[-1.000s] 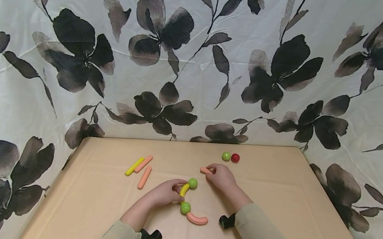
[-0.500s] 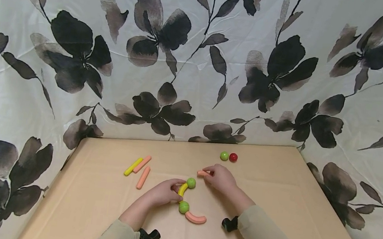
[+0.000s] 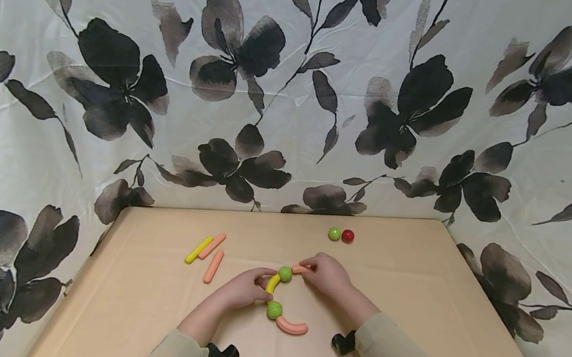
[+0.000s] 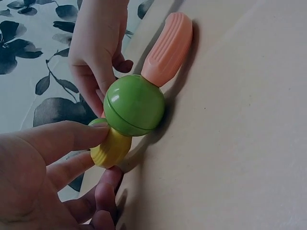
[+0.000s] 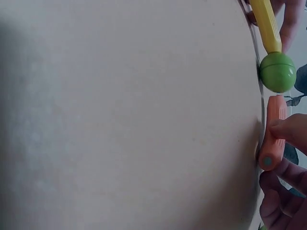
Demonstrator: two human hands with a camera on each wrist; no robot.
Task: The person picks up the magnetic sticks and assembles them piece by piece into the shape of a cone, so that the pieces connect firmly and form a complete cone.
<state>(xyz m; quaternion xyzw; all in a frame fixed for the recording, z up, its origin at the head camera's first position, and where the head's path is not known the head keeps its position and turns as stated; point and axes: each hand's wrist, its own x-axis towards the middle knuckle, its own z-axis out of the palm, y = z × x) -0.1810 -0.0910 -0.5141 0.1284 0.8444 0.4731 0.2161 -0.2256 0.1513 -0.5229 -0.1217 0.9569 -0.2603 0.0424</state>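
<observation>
My left hand [image 3: 247, 287] pinches a curved yellow toy rod [image 3: 272, 283] between thumb and fingers. Joined to that rod are an upper green ball [image 3: 285, 274] and a lower green ball [image 3: 274, 310]. From the lower ball a curved pink rod [image 3: 292, 326] bends to the right. My right hand [image 3: 329, 276] pinches another pink rod [image 5: 270, 149] by thumb and fingers, a small round disc showing at its near end. In the right wrist view its far end points at the upper ball, with a narrow gap between them.
A yellow rod [image 3: 199, 249] and two pink rods, one the lower pink rod [image 3: 213, 266], lie at the left of the tan table [image 3: 389, 242]. Toward the back sit a loose green ball [image 3: 334, 233] and a red ball [image 3: 347, 235]. Floral cloth [image 3: 292, 115] hangs behind.
My right hand has brought its pink rod down toward the upper green ball. The left hand keeps its hold on the yellow rod, and the view has shifted slightly.
</observation>
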